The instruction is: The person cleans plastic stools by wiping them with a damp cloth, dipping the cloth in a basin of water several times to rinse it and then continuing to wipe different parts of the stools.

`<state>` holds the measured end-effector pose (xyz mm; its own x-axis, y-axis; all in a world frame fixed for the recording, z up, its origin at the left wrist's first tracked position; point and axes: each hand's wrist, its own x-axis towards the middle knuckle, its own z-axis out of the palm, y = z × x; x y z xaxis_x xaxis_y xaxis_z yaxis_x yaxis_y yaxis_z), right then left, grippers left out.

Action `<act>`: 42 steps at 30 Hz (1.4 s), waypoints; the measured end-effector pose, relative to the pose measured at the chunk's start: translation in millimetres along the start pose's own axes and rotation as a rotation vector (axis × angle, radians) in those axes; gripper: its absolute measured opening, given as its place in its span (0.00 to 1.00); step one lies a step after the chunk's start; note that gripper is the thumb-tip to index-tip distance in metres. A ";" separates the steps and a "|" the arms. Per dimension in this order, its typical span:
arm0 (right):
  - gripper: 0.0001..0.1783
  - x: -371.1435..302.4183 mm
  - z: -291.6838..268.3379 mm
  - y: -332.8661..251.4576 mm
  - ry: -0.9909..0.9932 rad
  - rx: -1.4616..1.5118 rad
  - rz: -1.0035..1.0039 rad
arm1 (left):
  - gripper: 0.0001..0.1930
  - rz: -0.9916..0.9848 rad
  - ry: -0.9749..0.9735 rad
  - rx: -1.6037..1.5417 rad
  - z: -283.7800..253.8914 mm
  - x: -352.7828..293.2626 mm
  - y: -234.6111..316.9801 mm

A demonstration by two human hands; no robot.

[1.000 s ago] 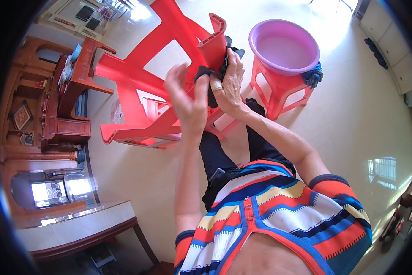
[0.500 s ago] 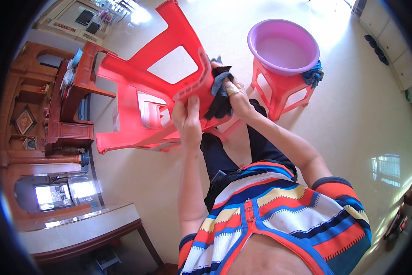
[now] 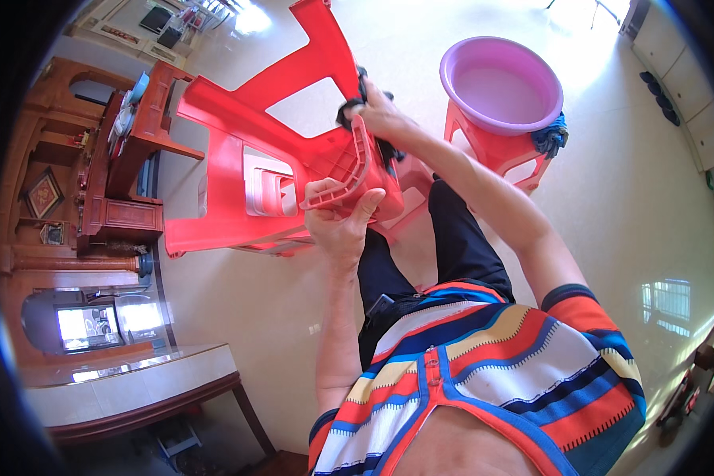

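Observation:
A red plastic stool (image 3: 246, 232) is held on its side in front of me, with its legs toward the left and far side. My left hand (image 3: 342, 230) grips a near ridged edge of it, thumb on the outer face and fingers wrapped behind. My right hand (image 3: 387, 125) is closed on a dark cloth (image 3: 346, 115), pressed against the stool's far right side; part of the cloth hangs below the hand. My right forearm and fingers hide some of the contact.
To the right, a purple basin (image 3: 501, 125) rests on another red stool (image 3: 458, 133), a blue cloth (image 3: 550, 136) hanging beside it. Wooden furniture (image 3: 123, 234) lines the left side. A white-topped table (image 3: 134, 389) stands at lower left. My legs are below the held stool.
My right hand has moved with the dark cloth farther away and slightly left along the stool. The stool has turned, showing more ribbed underside, and my left thumb has shifted right.

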<state>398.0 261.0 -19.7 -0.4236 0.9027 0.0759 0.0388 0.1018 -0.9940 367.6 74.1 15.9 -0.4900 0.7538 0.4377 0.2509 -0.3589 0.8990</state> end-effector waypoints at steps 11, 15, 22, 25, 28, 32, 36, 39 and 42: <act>0.23 117.0 -12.8 0.9 0.126 0.195 0.020 | 0.22 -0.038 -0.033 0.059 6.3 15.7 -1.7; 0.25 36.8 7.4 -19.8 0.023 0.146 0.120 | 0.22 0.103 0.014 0.096 -13.5 14.1 -15.6; 0.42 -44.0 19.8 11.9 0.182 0.147 -0.057 | 0.20 0.106 -0.124 0.067 -48.5 19.0 -6.9; 0.49 -83.4 44.5 3.6 0.149 0.146 -0.051 | 0.21 0.024 0.025 -0.159 -76.4 8.8 -11.3; 0.51 -81.3 55.6 -2.7 0.227 0.131 -0.054 | 0.22 0.134 0.111 -0.108 -90.0 5.1 -13.8; 0.46 -7.0 37.9 12.9 0.479 0.199 -0.222 | 0.26 0.102 0.045 -0.118 -90.9 8.1 -13.1; 0.29 52.5 4.6 22.1 0.463 0.381 -0.086 | 0.28 0.048 0.028 -0.095 -88.7 8.9 -10.7; 0.30 41.7 17.1 24.6 0.515 0.340 -0.097 | 0.27 0.053 0.015 -0.114 -83.8 9.4 -8.8; 0.45 -15.6 41.7 14.6 0.381 0.443 -0.033 | 0.37 -0.007 0.015 -0.006 -95.9 4.2 -14.0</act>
<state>367.4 230.9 -38.7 -0.0595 0.9970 0.0487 -0.3856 0.0220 -0.9224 282.0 29.5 6.5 -0.5039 0.7484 0.4314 0.2422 -0.3569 0.9022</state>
